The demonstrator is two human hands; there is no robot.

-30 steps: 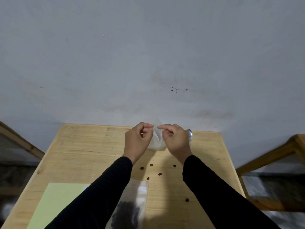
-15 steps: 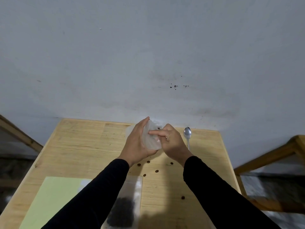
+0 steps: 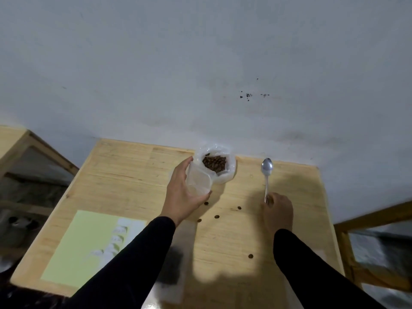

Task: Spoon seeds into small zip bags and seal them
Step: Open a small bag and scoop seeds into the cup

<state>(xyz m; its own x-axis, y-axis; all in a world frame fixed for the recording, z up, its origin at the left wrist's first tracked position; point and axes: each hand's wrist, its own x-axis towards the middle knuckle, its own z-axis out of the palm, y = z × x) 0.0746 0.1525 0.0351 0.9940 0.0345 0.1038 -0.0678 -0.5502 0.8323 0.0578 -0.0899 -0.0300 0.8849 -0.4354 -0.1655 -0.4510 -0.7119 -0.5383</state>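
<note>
A clear plastic bag of brown seeds (image 3: 215, 165) stands open at the far edge of the wooden table (image 3: 133, 181). My left hand (image 3: 181, 194) holds a small empty zip bag (image 3: 198, 182) with its mouth open, right beside the seed bag. A metal spoon (image 3: 266, 175) lies on the table to the right, bowl pointing away from me. My right hand (image 3: 277, 211) has its fingers closed on the end of the spoon's handle. A filled zip bag of dark seeds (image 3: 175, 262) lies near me, partly hidden by my left sleeve.
Several loose seeds (image 3: 216, 217) are scattered on the table between my hands. A pale green sheet with small stickers (image 3: 89, 246) lies at the near left. A grey wall rises behind the table. Wooden frames (image 3: 365, 221) stand on both sides.
My hands have parted. The left one now holds the small bag open beside the uncovered seed bag; the right one moved right and closed on the spoon's handle.
</note>
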